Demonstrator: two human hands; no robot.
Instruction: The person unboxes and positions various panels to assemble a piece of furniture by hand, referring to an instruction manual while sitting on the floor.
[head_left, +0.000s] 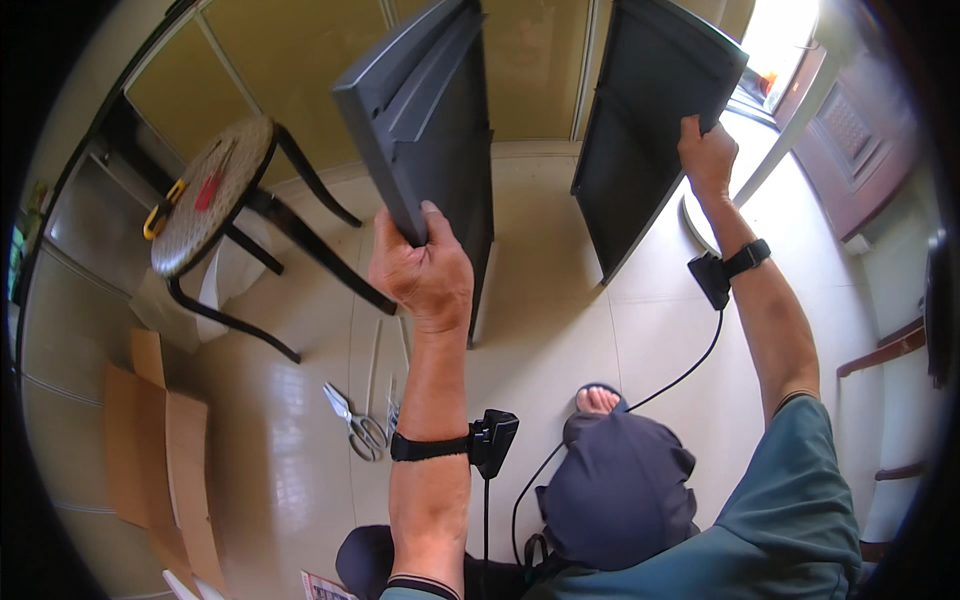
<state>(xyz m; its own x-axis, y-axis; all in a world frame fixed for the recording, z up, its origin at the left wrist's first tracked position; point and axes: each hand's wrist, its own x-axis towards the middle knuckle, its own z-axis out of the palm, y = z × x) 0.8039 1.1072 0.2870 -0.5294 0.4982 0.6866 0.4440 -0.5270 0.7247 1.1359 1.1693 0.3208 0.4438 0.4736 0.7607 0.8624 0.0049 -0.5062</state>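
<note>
Two dark grey panels stand on edge, apart from each other, one before each hand. My left hand is closed round the near edge of the left panel, its thumb on the inner side. At the right, my right hand grips the near edge of the right panel. Both panels reach down toward the floor and lean slightly. Each wrist or forearm wears a black strap with a small black device, and cables run from these toward my body.
A round stool at the left bears a yellow cutter and a red-handled tool. Scissors lie on the floor near an open cardboard box. My sandalled foot is in front. A brown door stands far right.
</note>
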